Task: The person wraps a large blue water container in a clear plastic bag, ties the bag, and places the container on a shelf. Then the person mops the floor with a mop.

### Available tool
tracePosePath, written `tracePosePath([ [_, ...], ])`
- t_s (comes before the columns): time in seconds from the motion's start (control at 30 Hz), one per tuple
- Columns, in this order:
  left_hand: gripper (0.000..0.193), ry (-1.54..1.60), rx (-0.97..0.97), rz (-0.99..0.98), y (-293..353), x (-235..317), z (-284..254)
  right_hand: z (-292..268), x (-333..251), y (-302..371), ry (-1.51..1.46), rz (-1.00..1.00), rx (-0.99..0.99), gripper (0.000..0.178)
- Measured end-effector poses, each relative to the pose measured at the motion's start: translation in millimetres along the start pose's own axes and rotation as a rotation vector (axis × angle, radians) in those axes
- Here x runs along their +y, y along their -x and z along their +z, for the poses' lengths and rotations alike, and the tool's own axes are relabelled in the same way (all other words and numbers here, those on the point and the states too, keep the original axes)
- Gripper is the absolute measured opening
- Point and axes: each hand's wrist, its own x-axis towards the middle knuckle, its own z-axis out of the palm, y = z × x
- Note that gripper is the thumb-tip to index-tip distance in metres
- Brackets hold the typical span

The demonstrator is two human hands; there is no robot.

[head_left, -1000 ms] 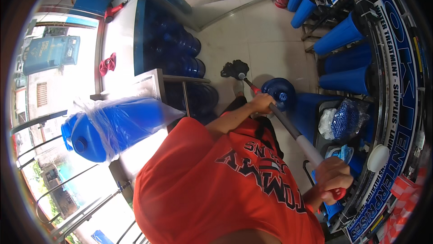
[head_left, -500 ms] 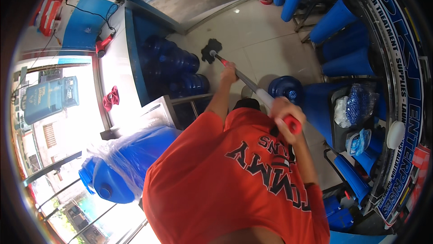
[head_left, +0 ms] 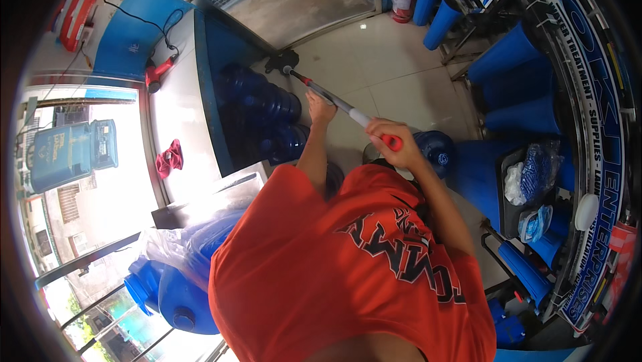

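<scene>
Mop [head_left: 341, 104] slanted across, fingers of the left hand [head_left: 322, 109] curled round its grey shaft, those of the right hand [head_left: 404, 133] gripping near its red end. Beyond the left fingers, its dark head [head_left: 281, 61] met the floor [head_left: 401, 91].

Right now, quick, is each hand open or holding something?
Left hand: closed, holding the mop.
Right hand: closed, holding the mop near its red end.

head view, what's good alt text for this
Person in a red shirt holds a mop: left hand toward the dark mop head, right hand at the red grip. The mop head is at the edge of a pale tiled floor, near large blue bottles.
</scene>
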Motion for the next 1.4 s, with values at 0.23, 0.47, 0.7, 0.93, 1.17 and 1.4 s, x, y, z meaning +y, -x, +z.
tracePosePath([
  [0.23, 0.043, -0.038, -0.283, 0.611, 98, 89, 18, -81, -159, 58, 0.092, 0.102, 0.105, 0.011],
  [0.47, 0.021, 0.007, -0.677, 0.997, 238, 213, 38, -136, -266, 108, -0.043, -0.403, 0.533, 0.032],
  [0.7, 0.015, -0.026, -1.078, 1.047, 334, 265, 91, -192, -317, 190, -0.071, -0.434, 0.132, 0.051],
  [0.93, 0.016, 0.018, -0.784, 1.170, 315, 229, 100, -165, -279, 232, -0.189, -0.480, 0.368, 0.053],
  [1.17, 0.041, -0.123, -0.483, 0.749, 204, 176, 98, -145, -171, 186, -0.020, -0.137, 0.236, 0.047],
  [1.4, 0.079, 0.136, -0.258, 0.421, 137, 141, 58, -124, -35, 78, -0.198, -0.086, 0.115, 0.031],
])
